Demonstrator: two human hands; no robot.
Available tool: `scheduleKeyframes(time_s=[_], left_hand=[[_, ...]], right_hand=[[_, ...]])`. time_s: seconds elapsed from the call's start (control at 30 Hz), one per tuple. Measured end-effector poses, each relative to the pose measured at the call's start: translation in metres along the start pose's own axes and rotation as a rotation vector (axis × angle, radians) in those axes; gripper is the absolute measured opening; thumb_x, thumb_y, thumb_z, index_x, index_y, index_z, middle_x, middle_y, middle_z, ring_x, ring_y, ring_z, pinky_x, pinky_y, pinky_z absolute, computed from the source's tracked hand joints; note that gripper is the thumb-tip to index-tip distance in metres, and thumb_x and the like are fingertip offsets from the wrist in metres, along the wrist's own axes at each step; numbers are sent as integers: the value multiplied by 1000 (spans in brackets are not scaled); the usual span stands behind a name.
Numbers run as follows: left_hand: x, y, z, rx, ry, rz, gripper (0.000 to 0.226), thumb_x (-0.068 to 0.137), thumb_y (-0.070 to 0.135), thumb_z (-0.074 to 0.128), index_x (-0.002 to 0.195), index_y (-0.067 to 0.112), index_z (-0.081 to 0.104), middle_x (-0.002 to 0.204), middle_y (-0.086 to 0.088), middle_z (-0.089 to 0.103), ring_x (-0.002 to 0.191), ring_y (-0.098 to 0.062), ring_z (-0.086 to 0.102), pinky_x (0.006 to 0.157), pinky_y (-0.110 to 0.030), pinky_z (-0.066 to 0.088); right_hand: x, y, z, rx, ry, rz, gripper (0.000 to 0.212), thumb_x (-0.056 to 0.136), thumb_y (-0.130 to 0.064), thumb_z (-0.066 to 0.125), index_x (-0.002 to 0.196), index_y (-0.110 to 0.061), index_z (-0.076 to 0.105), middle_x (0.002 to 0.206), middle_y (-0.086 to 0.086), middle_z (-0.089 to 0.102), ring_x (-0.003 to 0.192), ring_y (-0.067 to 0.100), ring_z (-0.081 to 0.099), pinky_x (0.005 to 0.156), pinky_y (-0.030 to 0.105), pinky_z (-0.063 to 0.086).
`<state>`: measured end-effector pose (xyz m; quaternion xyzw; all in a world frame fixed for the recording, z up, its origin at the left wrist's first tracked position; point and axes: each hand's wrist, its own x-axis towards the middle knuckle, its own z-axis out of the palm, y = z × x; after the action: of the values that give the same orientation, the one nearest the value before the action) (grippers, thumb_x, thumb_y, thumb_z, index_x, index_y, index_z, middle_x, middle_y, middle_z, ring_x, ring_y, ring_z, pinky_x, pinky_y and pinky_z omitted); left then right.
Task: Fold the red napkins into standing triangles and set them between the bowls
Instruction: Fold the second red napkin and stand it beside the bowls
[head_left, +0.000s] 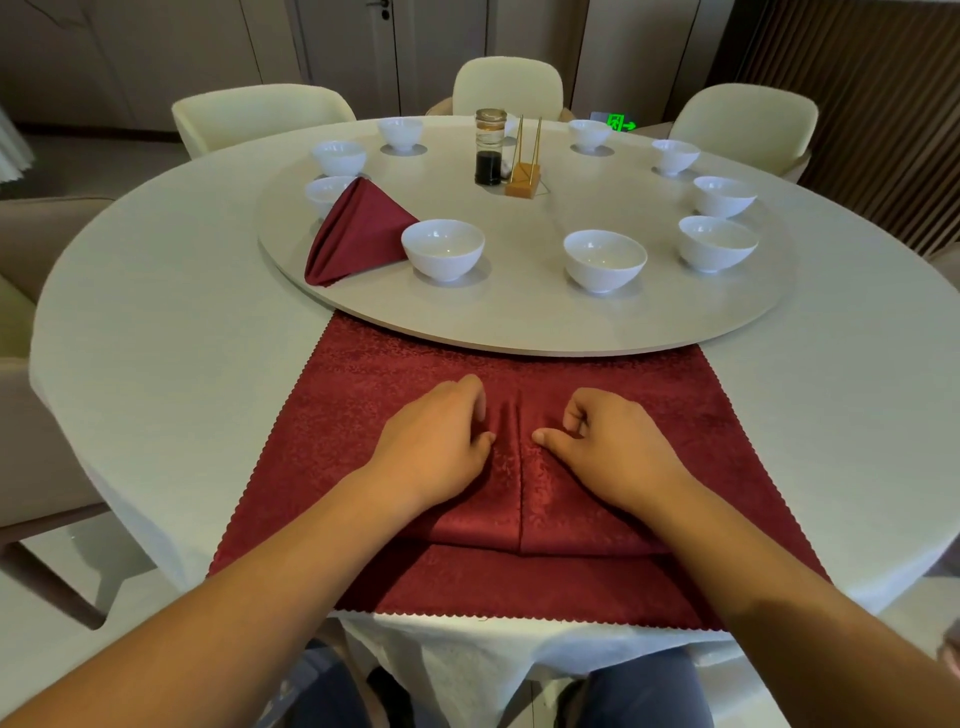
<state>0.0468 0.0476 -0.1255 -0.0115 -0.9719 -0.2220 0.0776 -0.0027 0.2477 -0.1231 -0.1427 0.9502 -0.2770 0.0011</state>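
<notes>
head view: a round table (156, 338) with a pale cloth, and on it a big turntable (519, 317). at the near edge a flat napkin (363, 364), red with a zigzag border, lies spread out; its far side goes under the turntable rim. on top of it is a folded layer (488, 509) of red cloth, two flaps that meet in a seam in the middle. i cannot tell if this layer is part of the same cloth.

both hands rest on the folded layer, one on each side of the seam and near each other. the left hand (436, 436) has the fingers curled together, tips down on the cloth, thumb tip beside the seam. the right hand (608, 441) has the thumb stretched toward the seam and the other fingers curled under. small ridges of cloth stand between the hands, but i cannot tell if the fingers nip the cloth or only press it.

on the left of the turntable a standing napkin (358, 234), folded to a triangle, is between a near bowl (443, 249) and a far bowl (324, 195), just beside the near one and partly hiding the far one. other bowls (604, 261), white, stand around the turntable rim. near the middle are a bottle (490, 148) with dark liquid and a holder (525, 179) with thin gold rods. pale chairs (508, 85) stand behind the table.
</notes>
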Motion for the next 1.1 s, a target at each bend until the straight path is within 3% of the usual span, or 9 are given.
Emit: scheduleKeyframes(time_s=[0.13, 0.23, 0.4, 0.5, 0.57, 0.67, 0.83, 0.97, 1.1], left_hand=[[-2, 14, 4, 85, 25, 308, 15, 84, 14, 67, 89, 27, 62, 98, 5, 54, 90, -24, 55, 70, -37, 46], [-3, 26, 7, 267, -76, 515, 28, 82, 9, 65, 100, 28, 75, 99, 3, 61, 91, -26, 58, 72, -39, 47], [-27, 40, -1, 230, -204, 367, 44, 105, 39, 38, 146, 26, 47, 136, 3, 56, 127, -21, 53, 104, -38, 43], [-52, 44, 9, 334, -381, 311, 77, 103, 64, 21, 163, 17, 9, 170, -4, 9, 157, -19, 7, 128, -39, 9], [-62, 42, 20, 372, -399, 293, 86, 100, 70, 15, 162, 15, -7, 170, -4, -14, 155, -16, -18, 127, -42, -6], [-62, 39, 28, 321, -370, 275, 87, 97, 74, 7, 159, 20, -20, 166, 1, -26, 150, -12, -31, 125, -44, -12], [-59, 37, 30, 233, -352, 263, 66, 101, 61, 5, 157, 37, -22, 166, 4, -26, 150, -10, -31, 124, -44, -13], [-60, 35, 35, 250, -324, 277, 62, 105, 56, 13, 157, 42, -19, 166, 2, -27, 151, -15, -31, 124, -46, -14], [-60, 37, 35, 303, -340, 260, 64, 105, 54, 11, 160, 33, -13, 166, 1, -27, 150, -14, -32, 124, -46, -14]], right_hand=[[-14, 12, -8, -35, 18, 63, 40, 81, -52, 75, 74, -23, 49, 72, -6, 58, 73, 15, 57, 67, 38, 51], [-15, 16, -11, -93, 17, 85, 42, 79, -57, 74, 75, -23, 50, 73, -8, 60, 73, 14, 58, 63, 35, 48], [-15, 18, -10, -190, 46, 97, 48, 79, -68, 67, 78, -24, 48, 73, -9, 60, 74, 17, 60, 62, 32, 46], [-15, 17, -8, -225, 81, 79, 48, 80, -70, 64, 79, -26, 47, 72, -10, 59, 73, 17, 61, 61, 31, 46], [-15, 16, -7, -246, 88, 66, 47, 81, -71, 62, 81, -26, 47, 73, -10, 59, 73, 17, 61, 60, 31, 46], [-15, 16, -7, -279, 87, 55, 47, 82, -72, 59, 84, -26, 47, 74, -9, 59, 73, 18, 62, 60, 31, 47], [-29, 19, -10, -207, 174, 10, 39, 90, -64, 53, 98, -25, 56, 92, -7, 60, 88, 19, 60, 71, 37, 53], [-73, 15, -17, -109, 308, -301, 22, 97, -33, 53, 108, -20, 68, 104, -6, 67, 101, 17, 58, 88, 32, 49], [-114, 20, 16, -311, 190, -438, 50, 87, -35, 46, 128, -16, 67, 133, 1, 66, 130, 21, 56, 112, 36, 41]])
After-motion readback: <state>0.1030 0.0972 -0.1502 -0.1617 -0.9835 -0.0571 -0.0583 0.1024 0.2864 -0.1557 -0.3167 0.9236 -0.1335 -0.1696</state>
